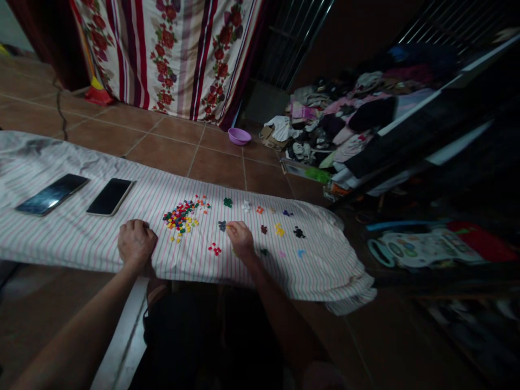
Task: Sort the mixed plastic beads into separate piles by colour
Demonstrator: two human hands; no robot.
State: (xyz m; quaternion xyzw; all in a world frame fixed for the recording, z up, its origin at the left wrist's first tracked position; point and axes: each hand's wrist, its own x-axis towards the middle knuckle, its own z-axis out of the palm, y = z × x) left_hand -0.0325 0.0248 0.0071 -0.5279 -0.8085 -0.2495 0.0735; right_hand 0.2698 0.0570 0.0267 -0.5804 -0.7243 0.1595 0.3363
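My left hand (137, 241) rests on the striped cloth, its fingers curled in, left of a mixed pile of small coloured pieces (181, 216). My right hand (240, 238) is pinched at the fingertips beside a small grey group (222, 225); a thin yellowish bit shows at the fingertips, too small to name. Around it lie small single-colour groups: green (228, 202), white (246, 206), orange (259, 209), brown (264, 229), yellow (279, 229), black (299, 232), red (214, 249) and light blue (300, 253).
Two dark phones, one (52, 194) at the far left and one (110, 196) nearer, lie on the striped cloth (325, 276). Beyond are a purple bowl (239, 136) on the tiled floor, a floral curtain (166, 54) and heaped clothes (337, 114).
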